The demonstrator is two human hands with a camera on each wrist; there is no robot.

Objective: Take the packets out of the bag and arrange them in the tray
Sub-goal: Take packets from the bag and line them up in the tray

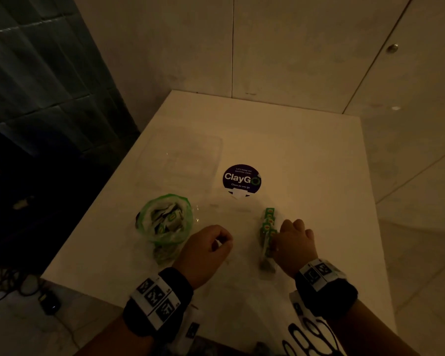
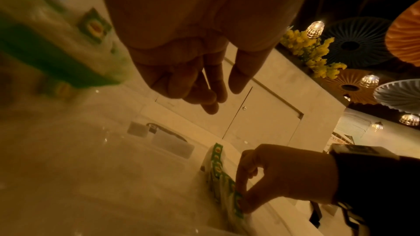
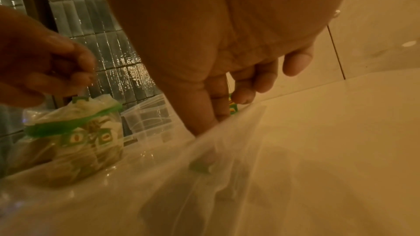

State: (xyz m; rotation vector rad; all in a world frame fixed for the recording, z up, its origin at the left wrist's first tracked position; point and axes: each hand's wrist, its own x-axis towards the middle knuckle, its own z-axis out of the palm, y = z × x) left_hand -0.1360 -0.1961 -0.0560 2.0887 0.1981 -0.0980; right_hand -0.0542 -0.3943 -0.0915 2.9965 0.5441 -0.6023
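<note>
In a dim room, a person's right hand point(image 1: 294, 240) pinches the near end of a row of green-and-white packets point(image 1: 267, 231) that stand on edge in a clear tray point(image 3: 227, 150), whose transparent wall is hard to make out against the white table point(image 1: 306, 155). The left hand point(image 1: 208, 249) hovers between tray and bag with its fingers loosely curled and nothing in them. The green-rimmed clear bag point(image 1: 165, 222) sits open-mouthed on the table just to the left, with many packets point(image 1: 168, 218) still heaped inside, so the job looks to be in its early part. The risk lies mostly in the row itself: the packets appear thin and light, and if the right hand lets go abruptly or brushes them on the way out, the upright line could topple or fan apart. The tray looks flimsy (its walls nearly vanish in the low light), so a nudge from either wrist could slide it across the smooth table. The bag stands only on its own slack plastic; a one-handed reach into it could tip it and spill packets toward the table's left edge. A second clear container point(image 1: 183, 155) sits farther back, beside a round purple sticker point(image 1: 241, 179), and could be mistaken for the tray in this light.
</note>
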